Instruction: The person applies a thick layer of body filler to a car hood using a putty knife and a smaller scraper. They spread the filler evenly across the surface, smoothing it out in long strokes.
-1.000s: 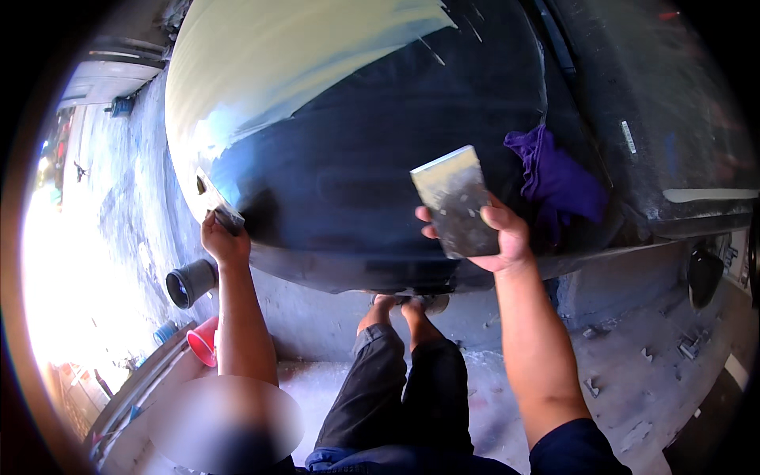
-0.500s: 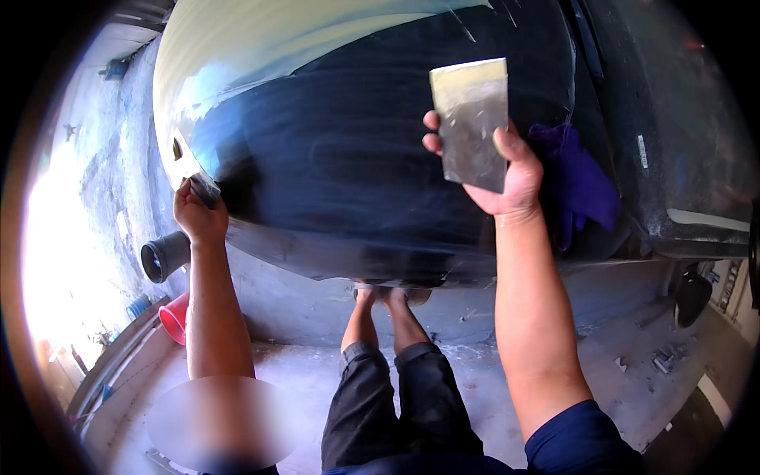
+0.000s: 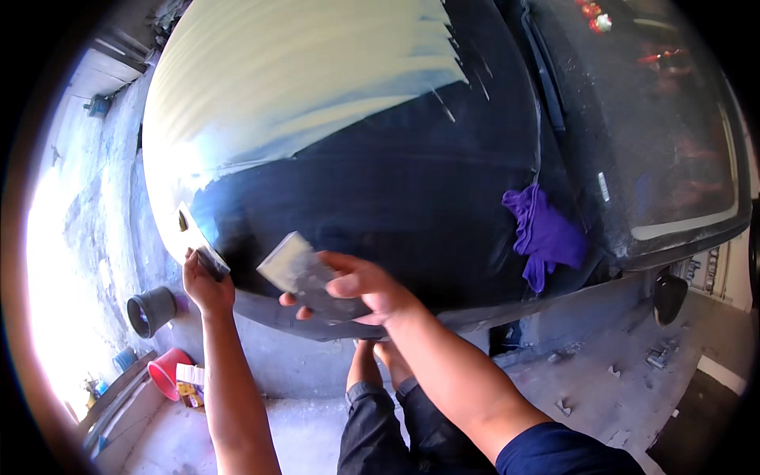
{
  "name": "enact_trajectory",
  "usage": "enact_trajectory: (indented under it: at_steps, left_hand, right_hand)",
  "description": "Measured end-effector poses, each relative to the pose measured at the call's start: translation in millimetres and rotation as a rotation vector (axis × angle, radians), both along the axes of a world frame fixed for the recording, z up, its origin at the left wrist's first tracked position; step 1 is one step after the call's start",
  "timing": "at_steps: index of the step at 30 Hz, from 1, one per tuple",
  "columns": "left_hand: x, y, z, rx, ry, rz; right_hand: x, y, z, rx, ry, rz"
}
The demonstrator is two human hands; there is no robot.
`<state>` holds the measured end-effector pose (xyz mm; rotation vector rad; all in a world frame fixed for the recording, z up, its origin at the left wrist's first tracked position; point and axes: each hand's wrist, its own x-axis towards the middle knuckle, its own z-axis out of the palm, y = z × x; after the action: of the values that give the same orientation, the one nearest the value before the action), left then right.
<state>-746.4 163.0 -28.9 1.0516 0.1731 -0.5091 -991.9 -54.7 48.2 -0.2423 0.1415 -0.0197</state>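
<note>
My right hand [image 3: 366, 290] is closed round a flat rectangular grey putty spreader [image 3: 310, 282], cream filler smeared along its far edge. It hovers over the near part of a dark car hood [image 3: 388, 198]. At the hood's left corner, my left hand [image 3: 209, 290] pinches a second, narrower flat spreader [image 3: 210, 260], seen at a slant; its full shape is hard to make out. Pale cream filler [image 3: 317, 87] covers the hood's far left area in streaky sweeps, with a ragged edge on the right.
A purple cloth [image 3: 550, 233] lies on the hood near the windshield [image 3: 657, 134]. On the left stand a dark bucket [image 3: 152, 311] and a red bucket [image 3: 168, 374], small boxes [image 3: 190, 386] beside it. Debris [image 3: 657, 356] litters the floor at right; a side mirror [image 3: 670, 298] sticks out.
My right hand has swung down and left with its spreader, which now tilts toward my left hand. My left hand stays at the hood's corner. The view has shifted, showing more of the filler.
</note>
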Motion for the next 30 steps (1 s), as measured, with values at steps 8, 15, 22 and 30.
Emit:
enact_trajectory:
  at_steps: [8,15,22,30]
  left_hand:
    - [-26.2,-26.4,26.8,-0.049,-0.073,-0.101]
    - [-104.6,-127.8,81.6,-0.073,-0.083,-0.146]
    - [-185.3,-212.0,120.6,-0.138,-0.071,-0.264]
    - [-198.7,-225.5,145.5,-0.117,-0.105,-0.336]
  right_hand:
    - [-59.7,-82.5,27.2,-0.097,0.089,-0.341]
    - [-105.5,-127.6,52.0,-0.446,0.269,-0.444]
    - [-97.5,-150.3,90.6,-2.035,0.535,-0.365]
    - [-83.1,-138.0,108.6,-2.274,0.446,-0.37]
